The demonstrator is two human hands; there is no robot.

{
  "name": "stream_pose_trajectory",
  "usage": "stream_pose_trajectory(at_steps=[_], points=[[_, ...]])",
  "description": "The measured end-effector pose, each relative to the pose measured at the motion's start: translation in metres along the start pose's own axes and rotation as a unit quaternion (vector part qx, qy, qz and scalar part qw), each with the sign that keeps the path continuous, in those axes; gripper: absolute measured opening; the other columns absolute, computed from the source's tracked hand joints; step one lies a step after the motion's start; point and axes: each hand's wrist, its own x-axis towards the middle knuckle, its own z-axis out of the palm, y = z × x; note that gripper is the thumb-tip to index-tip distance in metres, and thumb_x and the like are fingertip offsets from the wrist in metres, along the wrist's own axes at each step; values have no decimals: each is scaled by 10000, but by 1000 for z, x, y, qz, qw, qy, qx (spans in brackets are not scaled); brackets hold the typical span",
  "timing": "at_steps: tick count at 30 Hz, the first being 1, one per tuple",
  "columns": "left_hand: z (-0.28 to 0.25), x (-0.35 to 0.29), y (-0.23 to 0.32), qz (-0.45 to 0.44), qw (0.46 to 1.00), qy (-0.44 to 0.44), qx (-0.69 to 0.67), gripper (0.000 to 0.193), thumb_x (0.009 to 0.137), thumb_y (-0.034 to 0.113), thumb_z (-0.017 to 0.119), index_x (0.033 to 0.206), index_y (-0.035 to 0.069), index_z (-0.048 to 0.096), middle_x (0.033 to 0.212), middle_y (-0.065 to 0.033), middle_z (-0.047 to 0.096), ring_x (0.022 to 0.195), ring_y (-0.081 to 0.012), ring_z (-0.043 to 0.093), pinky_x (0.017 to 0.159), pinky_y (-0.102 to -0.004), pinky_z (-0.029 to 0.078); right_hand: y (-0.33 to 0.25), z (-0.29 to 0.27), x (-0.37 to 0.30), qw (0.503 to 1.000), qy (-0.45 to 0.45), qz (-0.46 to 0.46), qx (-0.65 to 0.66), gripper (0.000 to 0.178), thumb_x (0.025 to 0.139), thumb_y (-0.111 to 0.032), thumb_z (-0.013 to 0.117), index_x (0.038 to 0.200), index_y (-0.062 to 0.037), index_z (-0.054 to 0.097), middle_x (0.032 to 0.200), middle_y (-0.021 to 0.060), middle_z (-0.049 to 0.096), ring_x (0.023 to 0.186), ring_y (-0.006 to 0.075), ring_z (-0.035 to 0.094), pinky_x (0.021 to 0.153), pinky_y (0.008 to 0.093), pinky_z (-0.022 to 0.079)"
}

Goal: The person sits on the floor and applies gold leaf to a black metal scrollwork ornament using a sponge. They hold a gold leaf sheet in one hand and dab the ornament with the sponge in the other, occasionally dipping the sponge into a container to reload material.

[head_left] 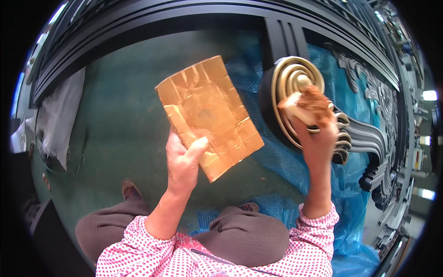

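A flat, creased rectangular board point(210, 115) with a shiny gold face is gripped in my left hand point(181, 159), the thumb pressed on its lower left part. My right hand point(319, 137) is closed around a wad point(313, 105) that is brown and fuzzy on one side and pale on the other. It may be a sponge or a cloth; blur hides which. The wad is over the lower right of a round spiral ornament point(302, 79) with gold ridges and dark sides. Whether it touches the ridges, I cannot tell.
A dark grooved frame point(184, 16) arches across the far side. Grey scrolled carving point(369, 138) runs down the right, over blue bubble wrap point(272, 171). Whitish sheeting point(60, 111) hangs at the left above the green floor point(124, 106). My bent knees are close below.
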Motion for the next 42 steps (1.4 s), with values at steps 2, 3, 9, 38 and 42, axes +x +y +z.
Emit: stream_pose_trajectory(at_steps=[2,3,9,38,42], points=[[1,-1,5,-10,1000,3,-14,447,789,-15,517,1220,-26,398,1082,-94,540,969,-151,535,879,-293,427,-6,15,18,993,-9,-114,3,265,656,-97,701,898,-60,598,875,68,609,861,254,577,774,371,415],[0,1,7,-5,1000,5,-31,440,793,-18,512,1217,-28,396,1084,-98,539,966,-152,540,875,-294,432,-3,14,22,992,-15,-126,-26,254,659,-100,698,890,-66,597,862,66,603,855,252,575,773,368,410],[-10,6,10,-12,998,29,-62,411,796,12,503,1189,-32,394,1090,-129,530,974,-183,552,886,-322,443,35,0,42,994,100,32,16,288,758,-189,704,1003,-60,626,890,81,628,833,258,589,746,376,436],[-11,8,12,-26,997,30,-73,442,777,3,507,1202,-26,387,1085,-113,523,960,-167,545,867,-308,442,63,0,75,974,46,-7,-221,261,747,-334,667,824,-94,595,774,59,594,757,256,571,688,395,403],[-9,11,9,-19,997,26,-66,445,776,10,504,1203,-26,382,1087,-116,520,961,-174,548,862,-309,449,53,9,79,994,57,-7,-94,260,728,-298,691,813,-77,585,745,52,564,766,260,562,697,387,398]])
